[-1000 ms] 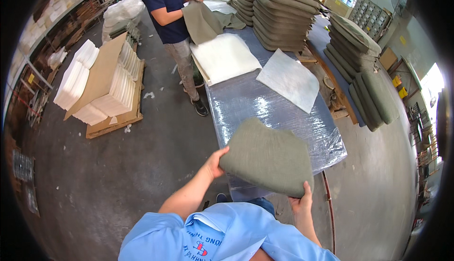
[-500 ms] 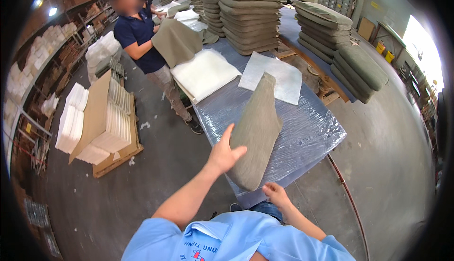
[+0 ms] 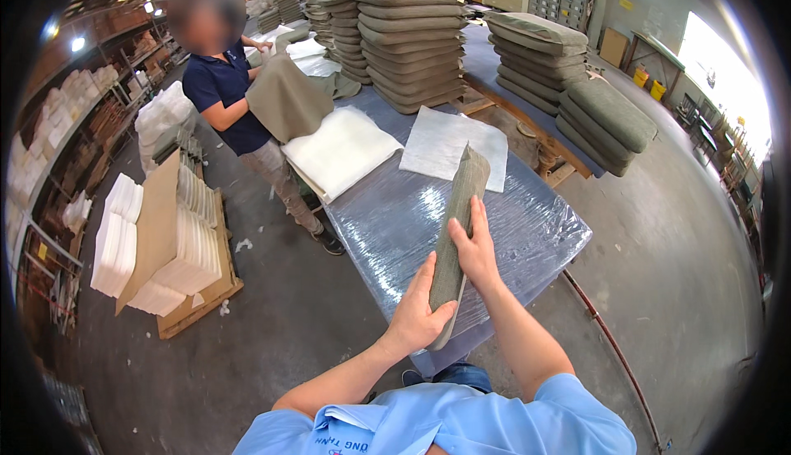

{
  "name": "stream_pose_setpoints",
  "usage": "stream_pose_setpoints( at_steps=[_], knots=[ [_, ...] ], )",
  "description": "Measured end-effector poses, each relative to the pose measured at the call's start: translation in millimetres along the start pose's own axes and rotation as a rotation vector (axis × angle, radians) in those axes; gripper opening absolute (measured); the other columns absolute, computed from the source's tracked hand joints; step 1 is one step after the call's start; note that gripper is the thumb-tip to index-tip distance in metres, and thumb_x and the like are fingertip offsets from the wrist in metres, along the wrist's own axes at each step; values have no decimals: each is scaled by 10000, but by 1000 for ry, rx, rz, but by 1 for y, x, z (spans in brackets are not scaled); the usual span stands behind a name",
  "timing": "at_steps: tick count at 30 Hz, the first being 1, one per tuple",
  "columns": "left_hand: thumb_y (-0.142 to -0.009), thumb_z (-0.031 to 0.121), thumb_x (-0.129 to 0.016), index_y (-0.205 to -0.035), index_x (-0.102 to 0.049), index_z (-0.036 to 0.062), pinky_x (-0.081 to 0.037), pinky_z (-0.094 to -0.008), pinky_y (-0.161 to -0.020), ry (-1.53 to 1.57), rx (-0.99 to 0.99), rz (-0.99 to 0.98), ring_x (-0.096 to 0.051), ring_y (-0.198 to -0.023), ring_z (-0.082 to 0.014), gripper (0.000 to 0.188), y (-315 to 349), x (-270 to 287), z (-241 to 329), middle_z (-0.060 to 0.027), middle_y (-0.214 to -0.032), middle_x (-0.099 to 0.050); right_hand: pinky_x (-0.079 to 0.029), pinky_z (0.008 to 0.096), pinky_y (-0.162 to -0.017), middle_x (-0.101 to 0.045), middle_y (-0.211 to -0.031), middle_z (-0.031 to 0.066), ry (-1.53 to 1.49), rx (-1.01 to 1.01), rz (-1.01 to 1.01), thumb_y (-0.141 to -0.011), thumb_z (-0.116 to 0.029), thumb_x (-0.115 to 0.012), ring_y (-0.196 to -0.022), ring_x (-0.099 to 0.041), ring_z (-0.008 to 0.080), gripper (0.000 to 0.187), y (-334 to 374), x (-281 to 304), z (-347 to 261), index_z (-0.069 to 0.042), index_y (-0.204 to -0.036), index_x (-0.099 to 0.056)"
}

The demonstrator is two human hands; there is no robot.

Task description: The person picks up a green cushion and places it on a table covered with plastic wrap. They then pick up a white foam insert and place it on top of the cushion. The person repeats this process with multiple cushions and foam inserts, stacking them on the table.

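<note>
A grey-green fabric-covered cushion [image 3: 455, 245] stands on its edge over the near part of the plastic-wrapped table [image 3: 527, 233]. My left hand [image 3: 418, 313] presses its near left side, with the thumb lying across the top edge. Against its right side rests my right hand [image 3: 475, 245], higher up and farther from me. The cushion is held between both palms. Just beyond its far end lies a thin white sheet [image 3: 437, 144] on the table, partly covered by the cushion.
Left of it lies white padding [image 3: 346, 146], where a co-worker [image 3: 227, 101] holds grey-green fabric [image 3: 288, 97]. Tall cushion stacks [image 3: 412, 43] stand farther back, with more cushions [image 3: 610, 117] at right. A pallet of white pads [image 3: 194, 266] sits on the floor at left.
The cushion has turned from showing its broad face to standing narrow edge up. My right hand has come up from the table's near edge onto its right side.
</note>
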State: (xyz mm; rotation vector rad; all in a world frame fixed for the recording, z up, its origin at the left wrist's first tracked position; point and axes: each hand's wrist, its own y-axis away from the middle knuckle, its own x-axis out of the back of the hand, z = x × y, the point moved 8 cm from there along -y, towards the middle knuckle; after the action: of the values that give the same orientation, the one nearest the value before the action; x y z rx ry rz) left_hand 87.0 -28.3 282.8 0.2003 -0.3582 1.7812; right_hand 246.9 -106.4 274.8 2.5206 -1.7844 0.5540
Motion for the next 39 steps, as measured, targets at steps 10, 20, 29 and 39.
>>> stream_pose_setpoints(
  at_steps=[10, 20, 29, 39],
  knots=[
    [-934, 188, -686, -1634, -157, -18, -223, -436, -1260, -91, -19, -76, -215, -1563, -423, 902, 1, -23, 15, -319, -1643, -247, -514, 364, -975, -513, -1473, 253, -259, -244, -18, -826, -238, -761, -1167, -628, 296, 1031, -115, 31, 33, -33, -1651, -177],
    [-924, 115, -694, -1630, -233, 8, -306, -402, -1222, 2, -6, -17, -357, -1512, -334, 850, -18, -17, 2, -250, -1619, -356, -538, 449, -953, -553, -1465, 242, -267, -436, 161, -934, -281, -698, -1201, -632, 320, 852, -195, 37, 87, -95, -1642, -264],
    [-911, -22, -597, -1613, -321, 79, -456, -438, -1120, 881, 364, 398, -522, -1360, -276, 761, 26, 97, -108, -137, -1532, -481, -346, 430, -1206, -420, -1586, 276, 206, -683, -136, -897, -593, -713, -1473, -419, 378, 984, 38, 48, 274, 5, -1587, -346],
    [-940, 160, -725, -1501, -441, 127, -427, -641, -1102, 1286, 939, 487, -514, -1355, -368, 630, 160, 8, -227, -117, -1489, -520, -347, 577, -1157, -557, -1483, 114, -1276, -924, 146, -956, -528, -681, -1389, -493, 325, 673, 156, 57, 227, -142, -1479, -505]
  ],
)
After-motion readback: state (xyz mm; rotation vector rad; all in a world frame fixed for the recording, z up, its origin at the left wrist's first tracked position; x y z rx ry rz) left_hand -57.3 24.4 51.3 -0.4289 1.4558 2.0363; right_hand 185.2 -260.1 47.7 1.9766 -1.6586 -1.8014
